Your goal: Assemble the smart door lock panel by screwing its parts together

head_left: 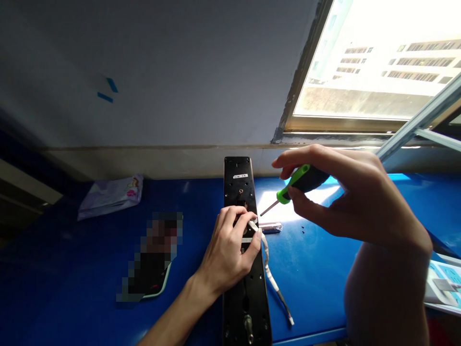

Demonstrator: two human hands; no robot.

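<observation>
A long black metal panel with holes and white labels lies lengthwise on the blue table. My left hand rests across its middle, fingers bent, with a white-wrapped cable between thumb and forefinger. From there the cable runs down along the panel's right side to a small white connector. Raised to the right, my right hand is closed round a green and black screwdriver. Its shaft slants down left, the tip close to the panel's right edge near my left fingertips; whether they touch cannot be told.
A small shiny cylinder-like object lies beside the panel, and tiny dark screws sit farther right. On the left are a phone, partly pixelated, and a pale plastic packet. Behind stand a wall and a bright window.
</observation>
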